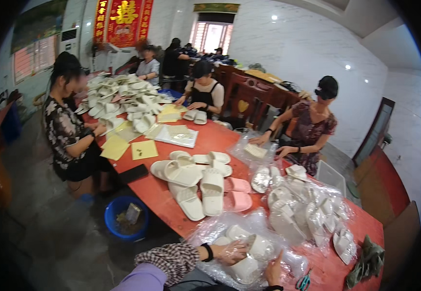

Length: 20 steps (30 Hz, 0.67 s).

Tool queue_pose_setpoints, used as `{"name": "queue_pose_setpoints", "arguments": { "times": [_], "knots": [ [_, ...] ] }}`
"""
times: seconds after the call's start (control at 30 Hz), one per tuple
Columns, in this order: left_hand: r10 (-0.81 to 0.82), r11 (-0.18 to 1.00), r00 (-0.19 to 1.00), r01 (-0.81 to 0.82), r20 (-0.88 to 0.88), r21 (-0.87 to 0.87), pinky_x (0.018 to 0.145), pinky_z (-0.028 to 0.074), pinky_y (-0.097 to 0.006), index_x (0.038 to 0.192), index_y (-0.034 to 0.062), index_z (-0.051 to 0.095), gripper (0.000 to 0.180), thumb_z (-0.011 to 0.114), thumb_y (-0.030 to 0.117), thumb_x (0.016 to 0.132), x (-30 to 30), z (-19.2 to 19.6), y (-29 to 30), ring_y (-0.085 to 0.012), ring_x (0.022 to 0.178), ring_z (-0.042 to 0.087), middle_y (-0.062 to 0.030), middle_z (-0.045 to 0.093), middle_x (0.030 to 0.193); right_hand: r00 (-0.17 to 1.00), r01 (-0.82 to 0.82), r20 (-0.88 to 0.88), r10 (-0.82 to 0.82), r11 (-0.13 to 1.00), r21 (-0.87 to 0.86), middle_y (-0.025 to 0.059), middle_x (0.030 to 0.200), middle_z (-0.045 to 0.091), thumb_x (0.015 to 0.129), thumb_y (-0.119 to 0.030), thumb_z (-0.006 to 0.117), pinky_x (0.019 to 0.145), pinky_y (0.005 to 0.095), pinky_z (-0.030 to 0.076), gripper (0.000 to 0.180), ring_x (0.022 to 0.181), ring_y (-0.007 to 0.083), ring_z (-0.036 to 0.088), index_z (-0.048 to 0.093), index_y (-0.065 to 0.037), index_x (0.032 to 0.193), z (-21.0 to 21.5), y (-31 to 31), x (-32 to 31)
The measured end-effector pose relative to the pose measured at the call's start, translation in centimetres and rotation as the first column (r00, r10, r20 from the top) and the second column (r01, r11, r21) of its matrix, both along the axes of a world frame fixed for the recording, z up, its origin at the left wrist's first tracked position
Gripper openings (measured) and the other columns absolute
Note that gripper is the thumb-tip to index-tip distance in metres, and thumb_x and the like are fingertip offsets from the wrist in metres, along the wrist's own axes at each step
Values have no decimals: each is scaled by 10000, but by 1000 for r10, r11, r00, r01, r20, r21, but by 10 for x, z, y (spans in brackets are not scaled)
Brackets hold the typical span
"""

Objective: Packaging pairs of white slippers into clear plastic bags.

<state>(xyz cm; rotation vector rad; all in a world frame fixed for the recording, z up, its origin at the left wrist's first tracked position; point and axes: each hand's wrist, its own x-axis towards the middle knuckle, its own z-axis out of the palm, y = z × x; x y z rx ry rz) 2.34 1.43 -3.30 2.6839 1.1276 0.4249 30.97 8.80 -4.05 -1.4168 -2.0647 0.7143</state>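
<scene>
Close to me on the red table lies a clear plastic bag point(205, 236) with several white slippers point(245, 268) in or under it. My left hand point(230, 252) reaches across the bag, its fingers curled on a white slipper; the plastic partly hides the fingertips. At the bag's right side is my right hand point(274, 271), one finger stretched upward along the plastic and the others partly hidden. Teal-handled scissors point(304, 281) rest just right of it. Beyond the bag stand unbagged white slippers point(213, 191) and a pink pair point(238, 194).
Bagged slippers point(293, 218) crowd the table's right side, with a dark green cloth point(367, 262) near its edge. A blue bucket point(126, 218) stands on the floor at left. Co-workers sit around the table point(171, 213); a big slipper pile point(123, 94) covers its far end.
</scene>
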Motion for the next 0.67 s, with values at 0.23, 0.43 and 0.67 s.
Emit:
{"name": "queue_pose_setpoints", "arguments": {
  "times": [0.23, 0.43, 0.67],
  "knots": [
    [13, 992, 983, 11, 181, -128, 1072, 200, -556, 1100, 91, 613, 509, 646, 313, 643, 17, -7, 10, -385, 1345, 285, -156, 432, 1292, 993, -36, -105, 45, 995, 91, 178, 956, 565, 780, 87, 477, 770, 409, 465, 823, 865, 316, 573, 135, -93, 1507, -2, -5, 7],
    [4, 996, 922, 29, 388, -79, 1086, 189, -543, 1010, 67, 627, 328, 599, 226, 725, 21, -25, 12, -327, 1308, 346, -127, 476, 1258, 949, -139, 297, 106, 986, 94, 275, 1117, 506, 805, 80, 460, 845, 460, 442, 720, 985, 430, 530, 252, -80, 1475, 8, -4, 0],
    [-17, 998, 875, 41, 484, -38, 1112, 164, -533, 1141, 95, 553, 359, 575, 212, 803, 9, -41, 14, -303, 1347, 316, -98, 471, 1288, 968, -74, 249, 35, 986, 150, 273, 1080, 500, 809, 79, 441, 827, 465, 440, 728, 966, 435, 527, 216, -71, 1485, -15, 4, 5]
  ]
}}
